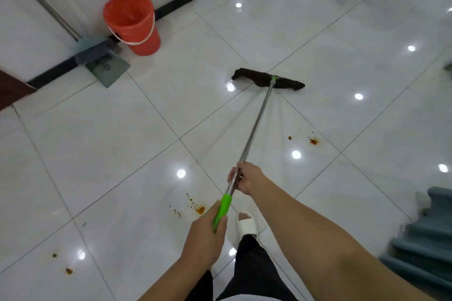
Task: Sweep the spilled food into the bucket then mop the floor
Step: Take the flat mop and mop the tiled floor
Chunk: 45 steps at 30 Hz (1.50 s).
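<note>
Both hands clamped on the mop (256,127): left hand (205,234) on the green grip, right hand (245,178) higher for leverage. Mop head sits mid-frame, sauce spots (199,209) unwiped, bucket (133,23) parked upper left by the dustpan (107,68).

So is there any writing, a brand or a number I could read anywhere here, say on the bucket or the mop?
None can be read.
Red bucket: plain liner and wall, no label showing.
Mop with green grip: no brand visible.
Dustpan: blurred, no text to make out.
</note>
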{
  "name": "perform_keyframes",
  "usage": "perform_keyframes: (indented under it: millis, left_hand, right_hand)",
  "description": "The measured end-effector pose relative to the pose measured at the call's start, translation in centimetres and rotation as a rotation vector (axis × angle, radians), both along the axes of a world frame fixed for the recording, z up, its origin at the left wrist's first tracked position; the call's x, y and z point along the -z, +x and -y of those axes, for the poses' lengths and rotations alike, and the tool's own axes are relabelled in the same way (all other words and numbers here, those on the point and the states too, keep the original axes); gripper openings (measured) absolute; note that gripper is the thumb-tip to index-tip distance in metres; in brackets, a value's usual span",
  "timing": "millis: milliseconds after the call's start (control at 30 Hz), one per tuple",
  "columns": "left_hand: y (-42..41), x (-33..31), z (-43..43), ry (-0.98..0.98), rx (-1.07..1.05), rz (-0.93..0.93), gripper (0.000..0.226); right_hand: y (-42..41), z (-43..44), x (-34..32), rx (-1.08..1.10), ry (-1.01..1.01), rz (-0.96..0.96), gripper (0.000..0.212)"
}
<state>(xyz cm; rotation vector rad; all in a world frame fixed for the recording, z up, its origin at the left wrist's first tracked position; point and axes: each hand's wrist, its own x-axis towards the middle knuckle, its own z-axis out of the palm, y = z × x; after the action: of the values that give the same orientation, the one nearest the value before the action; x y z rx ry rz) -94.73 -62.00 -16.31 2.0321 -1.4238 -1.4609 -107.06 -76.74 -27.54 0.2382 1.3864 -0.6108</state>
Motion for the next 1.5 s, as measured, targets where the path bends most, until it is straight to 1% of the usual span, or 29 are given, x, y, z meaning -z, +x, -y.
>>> perform_keyframes:
  millis: [133,233,400,533,633,700,733,800,867,933,1033,1133,1200,1333,1433,1500]
  left_hand:
    - [-2.6,-0.9,2.9,-0.031,0.083,-0.017,0.038]
    - [-4.6,-1.3,5.3,-0.051,0.165,-0.018,0.041]
    - [-8.3,-1.1,8.5,0.027,0.28,-0.061,0.041]
    - [-10.8,0.2,9.7,0.116,0.314,-0.096,0.036]
    - [-11.7,1.3,9.5,0.181,0.322,-0.085,0.026]
    - [-11.8,1.6,8.7,0.21,0.288,-0.088,0.018]
    - [-11.9,1.4,8.5,0.209,0.276,-0.094,0.019]
    - [-11.9,1.3,8.0,0.186,0.282,-0.087,0.029]
    - [-12.0,1.4,7.8,0.169,0.29,-0.075,0.031]
    - [-11.9,1.7,7.8,0.174,0.277,-0.05,0.027]
    - [-10.6,1.9,7.6,0.189,0.269,-0.012,0.034]
    - [-8.2,1.2,7.3,0.196,0.242,-0.02,0.034]
    - [-5.8,0.7,7.0,0.177,0.257,-0.002,0.033]
    - [0.7,-0.5,5.6,0.153,0.284,0.065,0.032]
    - [6.5,-1.7,3.7,0.169,0.25,0.08,0.032]
    - [10.2,-2.5,2.3,0.216,0.207,0.071,0.03]
  right_hand:
    - [-4.0,2.0,-1.4,0.068,-0.047,-0.051,0.02]
    - [-7.6,3.0,-2.4,0.121,-0.059,-0.09,0.017]
    - [-14.5,3.0,-1.9,0.212,-0.051,-0.095,0.014]
    - [-18.0,1.4,0.2,0.251,-0.007,-0.079,0.014]
    - [-18.9,-0.3,1.7,0.192,0.013,-0.076,0.011]
    - [-19.1,-1.0,2.1,0.099,0.016,-0.078,0.01]
    - [-19.2,-1.1,2.1,0.041,0.017,-0.099,0.009]
    - [-19.2,-1.0,2.0,-0.031,0.008,-0.186,0.002]
    - [-19.5,-0.8,2.1,-0.063,0.004,-0.291,0.02]
    - [-19.6,-0.5,2.0,-0.09,-0.002,-0.345,0.03]
    - [-18.5,-0.5,1.0,-0.097,0.007,-0.354,0.026]
    - [-16.0,-0.9,-0.3,-0.085,-0.017,-0.318,0.011]
    - [-13.7,-1.6,-0.6,-0.07,-0.032,-0.293,0.012]
    - [-7.0,-3.4,-1.2,-0.079,-0.058,-0.268,0.008]
    - [-0.9,-5.3,-1.6,-0.074,-0.07,-0.23,0.008]
    - [3.0,-6.8,-1.9,-0.072,-0.077,-0.204,0.007]
